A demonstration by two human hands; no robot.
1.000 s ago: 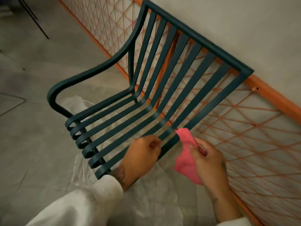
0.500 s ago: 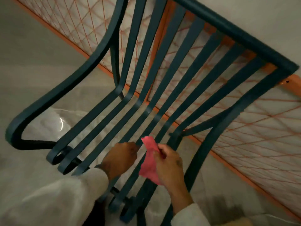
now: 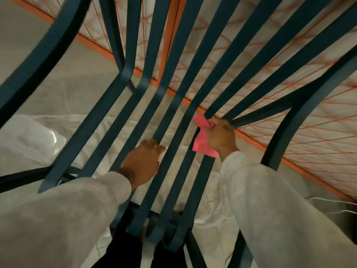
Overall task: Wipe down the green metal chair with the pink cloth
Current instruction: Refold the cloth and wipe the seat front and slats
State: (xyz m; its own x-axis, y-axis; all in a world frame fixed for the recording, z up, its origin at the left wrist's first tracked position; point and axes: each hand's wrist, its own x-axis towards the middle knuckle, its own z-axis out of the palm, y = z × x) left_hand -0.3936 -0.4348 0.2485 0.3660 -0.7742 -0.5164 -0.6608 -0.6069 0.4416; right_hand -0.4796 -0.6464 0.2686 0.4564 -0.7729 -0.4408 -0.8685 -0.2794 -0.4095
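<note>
The green metal chair (image 3: 123, 89) fills the view from close above, its long slats running from the seat up into the backrest. My left hand (image 3: 142, 161) grips one seat slat near the middle, fingers curled over its edge. My right hand (image 3: 222, 138) holds the pink cloth (image 3: 202, 144) bunched against a slat at the bend where seat meets backrest. Part of the cloth hangs below my fingers. Both arms wear pale sleeves.
An orange-framed mesh panel (image 3: 289, 136) leans along the wall behind the chair. Clear plastic sheeting (image 3: 34, 138) covers the floor under the chair. The right armrest (image 3: 301, 122) curves close to my right forearm. My dark trouser legs show below the seat's front edge.
My head has moved much closer over the seat. My right hand carried the cloth from the seat's front side up to the seat-back bend; my left hand shifted along the slats.
</note>
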